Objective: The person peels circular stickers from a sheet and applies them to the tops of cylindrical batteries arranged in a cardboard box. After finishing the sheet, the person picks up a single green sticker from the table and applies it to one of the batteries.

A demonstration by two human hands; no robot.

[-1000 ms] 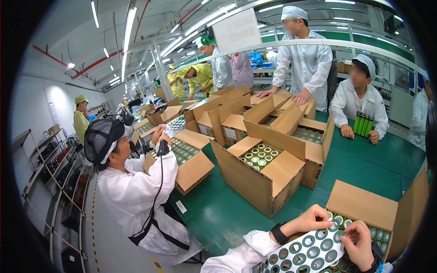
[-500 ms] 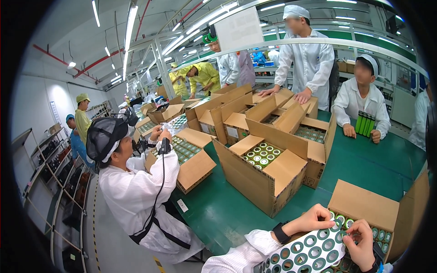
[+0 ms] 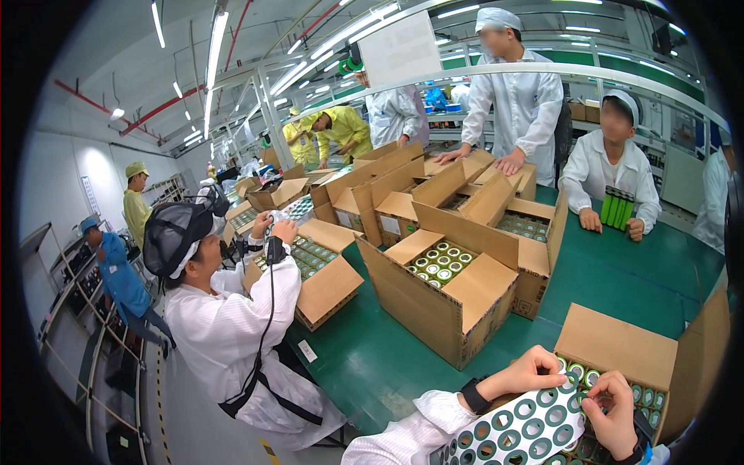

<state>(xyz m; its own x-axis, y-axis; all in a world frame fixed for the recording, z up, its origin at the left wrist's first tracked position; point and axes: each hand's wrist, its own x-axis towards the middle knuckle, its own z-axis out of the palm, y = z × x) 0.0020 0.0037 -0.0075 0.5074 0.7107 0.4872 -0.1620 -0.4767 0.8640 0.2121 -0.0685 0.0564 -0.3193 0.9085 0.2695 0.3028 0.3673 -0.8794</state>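
Observation:
A white sheet of dark green ring stickers (image 3: 532,428) slants down from my hands toward the lower edge. My left hand (image 3: 527,375) has thumb and forefinger closed at the sheet's top end, on a green ring sticker (image 3: 570,382). Just right of it, my right hand (image 3: 614,415) pinches the sheet's upper right corner by another ring. Both hands are above an open cardboard box (image 3: 618,346) packed with upright cylindrical battery cells (image 3: 592,378). Some cells at its right carry green rings. The sheet and my hands hide much of the box.
On the green table (image 3: 403,364) stands another open box of cells (image 3: 465,322), with several more boxes behind. At left a co-worker (image 3: 232,310) handles a sticker sheet over a box. Across the table, a seated co-worker (image 3: 612,167) holds a green cell pack (image 3: 618,208) beside a standing person (image 3: 515,108).
My hands keep nearly the same grip on the sheet. The view has shifted slightly. At far left, a person in blue has come further into sight beside the shelves.

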